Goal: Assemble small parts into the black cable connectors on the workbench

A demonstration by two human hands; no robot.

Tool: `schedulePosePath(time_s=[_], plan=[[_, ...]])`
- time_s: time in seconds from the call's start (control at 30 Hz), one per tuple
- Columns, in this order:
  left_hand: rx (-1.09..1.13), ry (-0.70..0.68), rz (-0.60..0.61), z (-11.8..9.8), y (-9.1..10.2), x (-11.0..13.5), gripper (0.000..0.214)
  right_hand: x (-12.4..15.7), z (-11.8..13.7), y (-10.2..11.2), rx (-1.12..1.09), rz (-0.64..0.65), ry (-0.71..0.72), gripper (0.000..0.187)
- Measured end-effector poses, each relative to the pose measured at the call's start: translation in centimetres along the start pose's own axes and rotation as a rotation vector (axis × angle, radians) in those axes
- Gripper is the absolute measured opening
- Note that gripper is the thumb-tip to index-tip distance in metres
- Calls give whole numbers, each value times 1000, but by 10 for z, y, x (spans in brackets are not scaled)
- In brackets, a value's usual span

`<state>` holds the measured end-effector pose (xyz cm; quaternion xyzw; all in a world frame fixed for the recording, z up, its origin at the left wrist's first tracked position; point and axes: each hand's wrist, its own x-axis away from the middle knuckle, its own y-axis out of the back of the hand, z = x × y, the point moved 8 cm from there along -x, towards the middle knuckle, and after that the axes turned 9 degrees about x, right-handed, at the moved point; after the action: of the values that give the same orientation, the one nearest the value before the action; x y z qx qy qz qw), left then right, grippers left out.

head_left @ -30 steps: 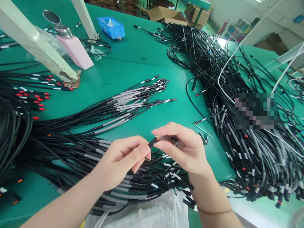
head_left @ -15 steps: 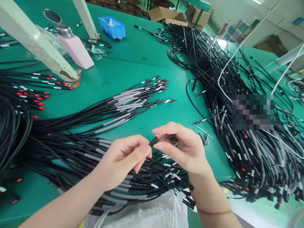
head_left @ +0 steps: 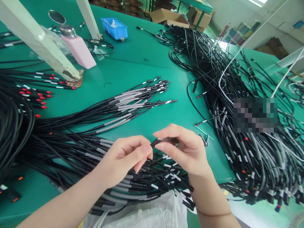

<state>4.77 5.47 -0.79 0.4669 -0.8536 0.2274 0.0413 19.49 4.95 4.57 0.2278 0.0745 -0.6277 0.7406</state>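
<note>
My left hand point(head_left: 123, 160) pinches the black tip of a cable connector point(head_left: 155, 142) between thumb and forefinger. My right hand point(head_left: 184, 150) meets it from the right, fingers closed around a small clear piece at the connector's end. Both hands hover over a bundle of black cables point(head_left: 142, 180) with white bands and grey sleeves lying on the green table point(head_left: 133, 69). The orange tip of the connector is hidden between my fingers.
A second fan of black cables point(head_left: 133, 101) lies behind my hands. A big tangled heap of cables point(head_left: 237, 110) fills the right side. Red-tipped cables point(head_left: 35, 95) lie at left by a white post point(head_left: 40, 44), a pink bottle point(head_left: 79, 50) and a blue tray point(head_left: 115, 28). White plastic bag point(head_left: 152, 215) near me.
The connector's orange tip, visible before, is now covered by my right fingers. The hands have barely shifted; the view moved slightly.
</note>
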Motion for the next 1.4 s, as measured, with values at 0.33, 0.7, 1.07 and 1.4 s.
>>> schedulePosePath(time_s=[0.33, 0.7, 1.07, 1.4], plan=[[-19, 4, -60, -2, -2, 2, 27, -1, -1, 1, 92, 24, -22, 12], [1, 26, -104, -4, -1, 3, 29, -2, 0, 3, 56, -5, -25, 20], [8, -52, 3, 3, 3, -3, 34, -1, -2, 4, 29, -33, -13, 15], [91, -96, 20, 4, 5, 0, 29, 3, -11, 7, -49, -98, -195, 21]])
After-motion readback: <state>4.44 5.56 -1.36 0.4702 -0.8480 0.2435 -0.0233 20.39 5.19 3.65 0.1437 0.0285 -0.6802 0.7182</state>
